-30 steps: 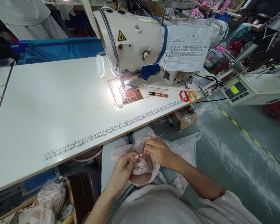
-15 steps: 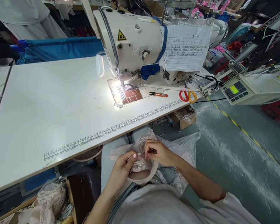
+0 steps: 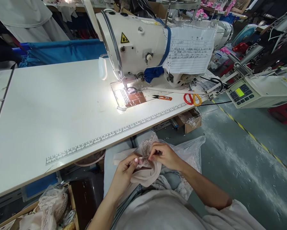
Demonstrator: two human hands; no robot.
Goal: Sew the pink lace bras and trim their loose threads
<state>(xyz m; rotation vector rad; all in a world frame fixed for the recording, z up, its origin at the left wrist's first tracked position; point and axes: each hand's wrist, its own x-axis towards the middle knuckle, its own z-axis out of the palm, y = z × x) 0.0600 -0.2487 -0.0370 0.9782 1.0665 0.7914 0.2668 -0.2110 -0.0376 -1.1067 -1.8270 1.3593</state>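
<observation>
A pale pink lace-trimmed garment, which looks like a bra [image 3: 147, 177], lies bunched over my lap below the table's front edge. My left hand [image 3: 129, 167] pinches an edge of it between thumb and forefinger. Just to the right, my right hand [image 3: 163, 156] pinches the same edge, fingers curled, a short stretch of fabric between the two hands. Mesh and lace [image 3: 147, 145] rise behind the fingers. A clear plastic sheet [image 3: 188, 148] spreads beneath my right forearm.
A white sewing machine [image 3: 136, 44] with its lamp lit stands on the white table [image 3: 62, 105]. Orange thread snips [image 3: 162, 97] and scissors with red and yellow handles [image 3: 192, 98] lie near it. A box of lace pieces [image 3: 51, 204] sits lower left. A control panel [image 3: 240, 92] juts out right.
The garment's lower curved part has folded over and upward, covering its hollow inside. My right hand has shifted very slightly; both hands keep their pinch.
</observation>
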